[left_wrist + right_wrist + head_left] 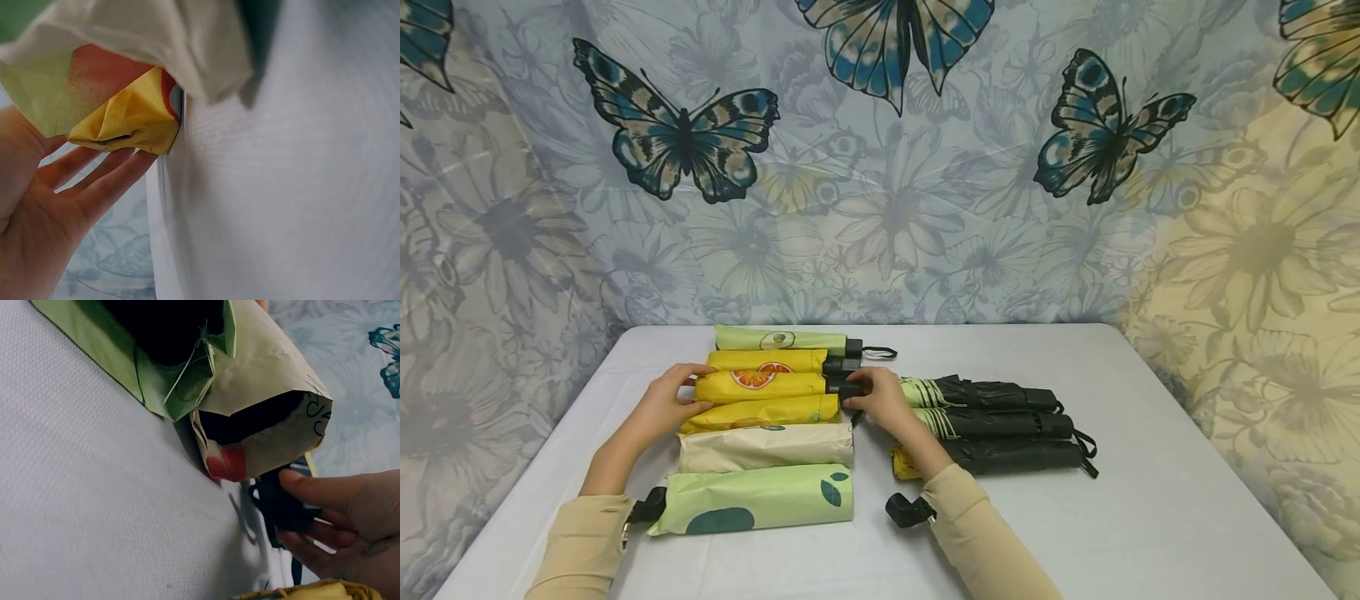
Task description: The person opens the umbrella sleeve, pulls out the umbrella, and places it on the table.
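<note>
A yellow folding umbrella (805, 383) with an orange-slice print lies across the left row of umbrellas. My left hand (662, 404) touches its left end, thumb and fingers spread to either side. In the left wrist view, nearly straight fingers (112, 187) meet the yellow fabric end (134, 119); the thumb tip is hidden. At the other end, my right hand (883, 396) pinches the black handle (284, 503) between thumb and fingers. Another yellow umbrella (745, 361) lies just behind, and a third yellow one (805, 410) just in front.
Nearer are a beige umbrella (752, 448) and a light green one (797, 496); an avocado-print umbrella (745, 338) lies farthest back. Dark umbrellas (1007, 422) lie right of my right forearm. A curved black handle (908, 510) sits beside the right sleeve. A patterned cloth (895, 250) hangs behind the table.
</note>
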`<action>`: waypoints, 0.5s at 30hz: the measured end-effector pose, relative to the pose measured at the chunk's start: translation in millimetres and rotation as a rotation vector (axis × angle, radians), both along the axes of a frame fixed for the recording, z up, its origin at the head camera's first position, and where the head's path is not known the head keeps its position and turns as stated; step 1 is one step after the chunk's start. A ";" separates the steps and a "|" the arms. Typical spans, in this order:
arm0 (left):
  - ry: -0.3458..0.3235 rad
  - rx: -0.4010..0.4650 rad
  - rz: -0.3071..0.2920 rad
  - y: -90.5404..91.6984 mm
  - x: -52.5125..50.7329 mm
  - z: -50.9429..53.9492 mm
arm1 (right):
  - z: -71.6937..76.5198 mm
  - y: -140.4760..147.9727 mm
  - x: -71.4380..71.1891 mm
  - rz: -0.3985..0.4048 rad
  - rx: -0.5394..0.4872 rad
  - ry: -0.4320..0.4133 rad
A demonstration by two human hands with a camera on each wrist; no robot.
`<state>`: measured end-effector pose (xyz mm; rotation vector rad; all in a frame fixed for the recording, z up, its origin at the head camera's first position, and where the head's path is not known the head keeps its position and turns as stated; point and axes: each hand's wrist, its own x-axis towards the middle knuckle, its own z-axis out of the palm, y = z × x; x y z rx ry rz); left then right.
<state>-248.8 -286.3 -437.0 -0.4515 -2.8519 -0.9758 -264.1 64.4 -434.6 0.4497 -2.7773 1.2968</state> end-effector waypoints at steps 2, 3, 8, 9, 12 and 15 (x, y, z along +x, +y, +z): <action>0.002 -0.002 0.003 0.2 -0.1 -0.3 | 0.6 1.1 1.1 0.001 -0.001 0.006; 0.003 -0.003 0.005 0.3 -0.1 -0.4 | 1.0 1.6 1.5 -0.002 -0.002 0.008; -0.006 -0.008 0.009 -0.3 0.3 -0.2 | 2.9 4.2 2.9 -0.014 -0.023 -0.007; -0.007 -0.010 0.010 -0.3 0.4 0.0 | 3.6 5.0 3.1 -0.012 -0.029 -0.015; -0.009 -0.015 0.012 -0.5 0.2 0.2 | 6.4 8.3 4.1 0.002 -0.051 -0.046; -0.007 -0.022 0.012 -0.7 0.0 -0.1 | 9.1 11.8 4.1 0.004 -0.074 -0.089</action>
